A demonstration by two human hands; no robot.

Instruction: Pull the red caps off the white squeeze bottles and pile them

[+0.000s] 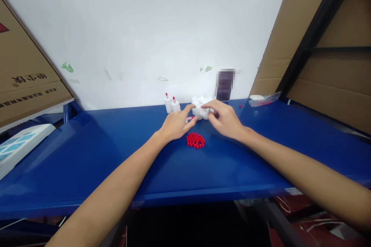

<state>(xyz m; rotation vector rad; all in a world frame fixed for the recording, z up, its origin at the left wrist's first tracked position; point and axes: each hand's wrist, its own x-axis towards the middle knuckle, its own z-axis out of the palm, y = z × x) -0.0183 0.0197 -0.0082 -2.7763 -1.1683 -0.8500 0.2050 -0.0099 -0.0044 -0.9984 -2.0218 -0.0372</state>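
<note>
A cluster of white plastic bottles (203,112) stands near the wall, partly hidden by both hands. My left hand (175,124) is at its left side, index finger reaching to the bottles. Between thumb and curled fingers it holds a white nozzle with a red tip (193,117); whether a bottle is attached is hidden. My right hand (225,119) is at the cluster's right, index finger and thumb apart, fingertips at the bottles. Close in front of the hands lies a pile of small red caps (196,140).
Two white bottles with red tips (175,105) stand left of the cluster. A dark phone-like object (225,85) leans on the wall. A clear plastic bag (264,99) and a single red cap (240,106) lie right on the blue table (116,154). Cardboard (29,69) flanks the left side.
</note>
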